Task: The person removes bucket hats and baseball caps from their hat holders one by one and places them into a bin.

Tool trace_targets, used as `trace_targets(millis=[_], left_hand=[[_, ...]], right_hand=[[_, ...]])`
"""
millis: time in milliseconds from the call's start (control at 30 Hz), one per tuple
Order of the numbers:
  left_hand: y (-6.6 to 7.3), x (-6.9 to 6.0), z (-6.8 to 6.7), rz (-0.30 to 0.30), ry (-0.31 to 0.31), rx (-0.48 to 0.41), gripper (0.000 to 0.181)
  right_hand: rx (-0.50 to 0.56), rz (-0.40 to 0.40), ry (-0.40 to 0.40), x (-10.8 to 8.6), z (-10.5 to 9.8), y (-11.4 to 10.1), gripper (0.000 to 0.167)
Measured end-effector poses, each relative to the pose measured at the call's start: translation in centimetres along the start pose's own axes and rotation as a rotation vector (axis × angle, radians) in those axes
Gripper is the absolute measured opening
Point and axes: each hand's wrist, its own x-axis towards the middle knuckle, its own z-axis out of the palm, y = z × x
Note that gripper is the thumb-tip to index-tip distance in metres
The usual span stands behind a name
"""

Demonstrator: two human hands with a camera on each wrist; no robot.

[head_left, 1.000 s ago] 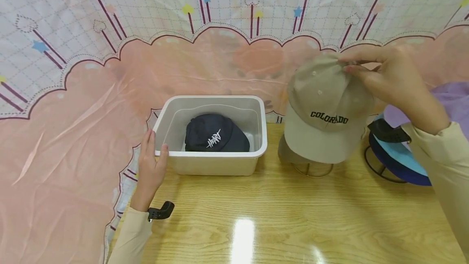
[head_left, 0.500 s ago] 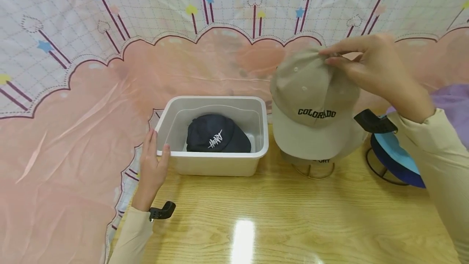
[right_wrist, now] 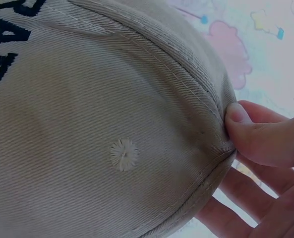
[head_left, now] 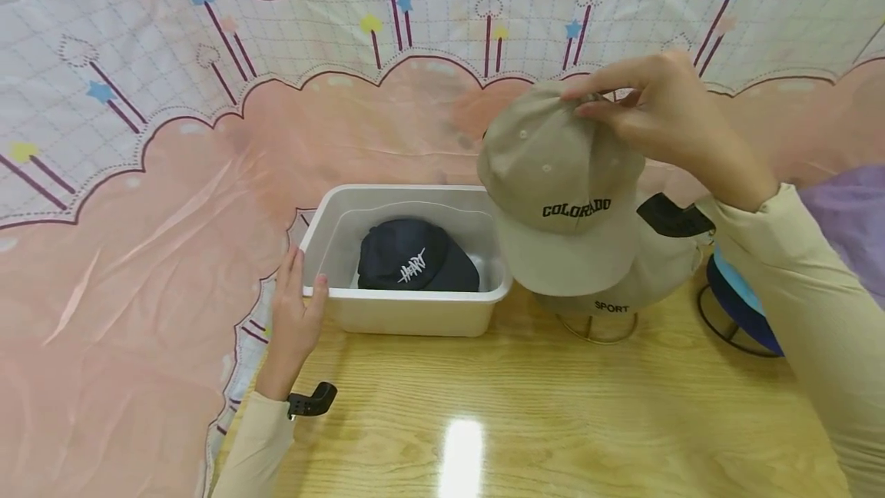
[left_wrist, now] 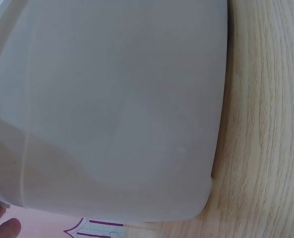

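A beige baseball cap (head_left: 553,167) lettered COLORADO hangs from my right hand (head_left: 664,110), which pinches its crown top between thumb and fingers. In the right wrist view the thumb presses the cap's cloth (right_wrist: 122,99) near the top seams. The cap's brim overlaps the right rim of a white plastic bin (head_left: 408,313) in the head view. Inside the bin lies a dark navy cap (head_left: 408,252) marked HEART. My left hand (head_left: 299,321) rests with straight fingers against the bin's left front corner; the left wrist view shows mostly the bin's side wall (left_wrist: 122,109).
Behind the held cap, a cap lettered SPORT (head_left: 615,302) sits on a wire stand (head_left: 598,333). Farther right are a blue hat (head_left: 736,306) on another stand and a purple hat or cloth (head_left: 846,214). A printed cloth (head_left: 415,121) hangs behind the wooden table (head_left: 387,406).
My right hand has carried the beige cap leftward toward the bin, uncovering the SPORT cap behind it. The left hand keeps its place on the bin; the head view shifts slightly.
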Motion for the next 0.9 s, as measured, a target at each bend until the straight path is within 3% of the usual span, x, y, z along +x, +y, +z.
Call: trace_targets(millis=[600,900], left_hand=[[0.0,0.0,0.2,0.003,0.005,-0.004,0.058],[0.7,-0.1,0.1,-0.029,-0.009,0.002,0.060]], right_hand=[[0.167,-0.112,-0.014,3.0,4.3,-1.5,0.021],[0.239,-0.171,-0.014,4.1,6.2,-2.5,0.021]])
